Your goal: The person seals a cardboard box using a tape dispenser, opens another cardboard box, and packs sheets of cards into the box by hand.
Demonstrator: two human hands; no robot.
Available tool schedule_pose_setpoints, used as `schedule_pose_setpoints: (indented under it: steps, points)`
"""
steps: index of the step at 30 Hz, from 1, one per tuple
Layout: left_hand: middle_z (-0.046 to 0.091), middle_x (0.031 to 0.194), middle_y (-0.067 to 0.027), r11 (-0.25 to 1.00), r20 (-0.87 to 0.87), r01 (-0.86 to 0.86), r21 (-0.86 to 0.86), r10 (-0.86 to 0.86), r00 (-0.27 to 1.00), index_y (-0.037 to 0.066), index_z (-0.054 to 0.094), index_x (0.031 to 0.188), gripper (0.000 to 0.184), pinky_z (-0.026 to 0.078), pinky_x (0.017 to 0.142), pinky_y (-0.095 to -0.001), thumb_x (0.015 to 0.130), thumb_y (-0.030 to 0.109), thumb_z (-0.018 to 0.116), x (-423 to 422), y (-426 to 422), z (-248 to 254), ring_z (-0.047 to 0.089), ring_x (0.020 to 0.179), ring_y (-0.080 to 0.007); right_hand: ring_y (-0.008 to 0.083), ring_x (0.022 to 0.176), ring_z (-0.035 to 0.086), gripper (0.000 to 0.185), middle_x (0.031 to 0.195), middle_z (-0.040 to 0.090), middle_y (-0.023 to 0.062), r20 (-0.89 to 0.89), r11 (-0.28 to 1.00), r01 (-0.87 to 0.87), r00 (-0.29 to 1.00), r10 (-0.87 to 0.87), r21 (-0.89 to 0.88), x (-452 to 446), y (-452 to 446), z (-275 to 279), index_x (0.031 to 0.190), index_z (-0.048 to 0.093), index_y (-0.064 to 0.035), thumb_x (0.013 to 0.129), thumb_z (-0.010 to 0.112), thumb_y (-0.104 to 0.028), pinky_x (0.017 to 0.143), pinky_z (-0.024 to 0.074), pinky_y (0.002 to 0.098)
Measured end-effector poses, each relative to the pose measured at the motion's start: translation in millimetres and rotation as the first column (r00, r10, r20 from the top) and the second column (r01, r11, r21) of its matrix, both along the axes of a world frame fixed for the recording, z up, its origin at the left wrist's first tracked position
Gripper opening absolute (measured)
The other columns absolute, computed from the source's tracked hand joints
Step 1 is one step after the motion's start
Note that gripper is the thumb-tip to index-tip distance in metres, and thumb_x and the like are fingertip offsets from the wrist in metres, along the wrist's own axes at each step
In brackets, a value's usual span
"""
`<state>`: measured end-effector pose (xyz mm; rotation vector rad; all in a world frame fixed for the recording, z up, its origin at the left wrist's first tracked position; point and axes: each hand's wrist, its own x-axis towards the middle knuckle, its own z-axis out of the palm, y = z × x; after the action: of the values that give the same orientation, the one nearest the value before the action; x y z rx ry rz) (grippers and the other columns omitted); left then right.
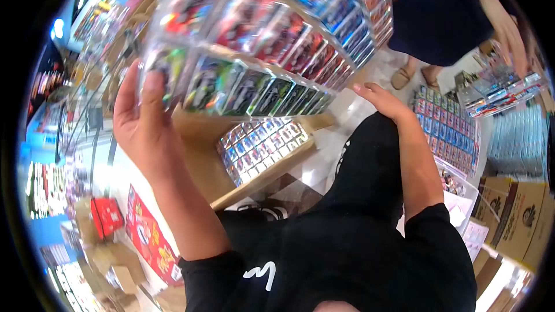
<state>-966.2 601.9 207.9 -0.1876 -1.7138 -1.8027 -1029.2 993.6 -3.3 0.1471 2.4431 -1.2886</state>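
Observation:
My left hand [147, 110] is closed on the near left corner of a large block of small colourful packages [260, 40] in clear plastic. The block is raised and tilted, with green, red, blue and orange rows showing; motion blurs parts of it. Just past my knee, my right hand [380, 101] has its fingers stretched out near the block's lower right edge. Contact there cannot be made out. Below the block is an open cardboard box [272, 176] with a similar shiny block of packages [263, 147] inside.
At upper right another person's hand [511, 49] is over clear-wrapped packages [503, 92]. Colourful package stacks [445, 130], pale-blue stacks [520, 141] and cardboard cartons [514, 216] stand on the right. To the left are a red bag [107, 218], a red printed sheet [150, 237] and shelves.

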Motion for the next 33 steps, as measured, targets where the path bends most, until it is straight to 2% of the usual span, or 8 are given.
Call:
schedule_pose_setpoints:
  steps: [4,9,15,21,23,25,26,33]
  points:
    - [0.069,0.112,-0.0136,0.970,0.027,-0.138,0.198,0.136,0.990,-0.008,0.055,0.130,0.034,0.058,0.081,-0.0310,0.099,0.004,0.060,56,-84,-24,0.068,0.096,-0.0169,0.0228,0.122,0.056,0.072,0.131,0.059,0.0153,-0.019,0.688,0.092,0.988,-0.152,-0.720,-9,-83,-10,0.137,0.045,0.0037,0.096,0.061,-0.052,0.107,0.0406,0.0416]
    - [0.069,0.108,-0.0104,0.886,0.227,-0.414,0.209,0.368,0.902,-0.007,0.057,0.128,0.034,0.057,0.075,-0.0268,0.097,0.005,0.064,130,-164,-73,0.068,0.088,-0.0141,0.0150,0.094,0.066,0.059,0.107,0.066,0.0117,-0.127,0.669,0.048,0.969,-0.210,-0.742,-7,-174,19,0.123,0.047,0.0052,0.084,0.082,-0.023,0.086,0.0518,0.0296]
    - [0.069,0.107,-0.0093,0.910,0.750,-0.384,0.158,0.142,0.646,-0.004,0.060,0.126,0.041,0.055,0.072,-0.0309,0.090,0.012,0.072,172,-220,-185,0.068,0.088,-0.0175,0.0353,0.098,0.068,0.062,0.106,0.068,0.0244,-0.422,0.955,-0.234,0.859,0.291,0.183,-2,-258,14,0.125,0.045,-0.0009,0.080,0.082,-0.022,0.086,0.0517,0.0431]
    - [0.072,0.088,-0.0149,0.941,0.811,-0.187,-0.281,0.337,0.479,-0.008,0.069,0.104,0.028,0.054,0.069,-0.0357,0.081,0.008,0.074,108,-202,-261,0.069,0.075,-0.0208,0.0452,0.106,0.064,0.056,0.112,0.066,0.0281,-0.190,0.834,-0.330,0.874,0.447,0.443,-24,-307,-42,0.125,0.042,-0.0035,0.084,0.075,-0.019,0.092,0.0495,0.0516]
    - [0.072,0.090,-0.0195,0.971,0.882,-0.163,-0.172,0.226,0.414,-0.008,0.069,0.102,0.028,0.055,0.068,-0.0379,0.080,0.007,0.076,84,-212,-282,0.070,0.075,-0.0248,0.0449,0.107,0.063,0.055,0.114,0.065,0.0284,-0.176,0.848,-0.289,0.900,0.399,0.445,-36,-309,-68,0.126,0.042,-0.0028,0.084,0.074,-0.018,0.092,0.0494,0.0518]
    - [0.073,0.091,-0.0205,0.895,0.923,0.228,-0.383,0.381,0.056,-0.010,0.069,0.100,0.031,0.056,0.066,-0.0406,0.078,0.010,0.077,67,-227,-312,0.071,0.076,-0.0300,0.0447,0.112,0.061,0.054,0.120,0.062,0.0290,-0.174,0.889,-0.241,0.928,0.328,0.390,-39,-302,-98,0.127,0.042,-0.0013,0.085,0.073,-0.016,0.094,0.0490,0.0513]
    - [0.072,0.097,-0.0243,0.809,0.883,0.366,-0.461,0.458,0.100,-0.009,0.069,0.100,0.036,0.057,0.067,-0.0437,0.080,0.019,0.079,64,-244,-358,0.072,0.080,-0.0329,0.0448,0.115,0.060,0.049,0.124,0.060,0.0291,-0.158,0.894,-0.199,0.946,0.282,0.401,-38,-297,-116,0.127,0.042,-0.0002,0.087,0.068,-0.011,0.096,0.0485,0.0503]
    - [0.070,0.102,-0.0137,0.702,0.684,0.657,0.273,0.339,-0.646,0.005,0.068,0.109,0.035,0.058,0.070,-0.0398,0.085,0.029,0.079,16,-293,-457,0.067,0.089,-0.0235,0.0450,0.119,0.059,0.049,0.125,0.059,0.0328,0.213,0.705,-0.412,0.910,0.356,0.577,-79,-310,-189,0.133,0.039,0.0015,0.088,0.057,-0.001,0.100,0.0480,0.0480]
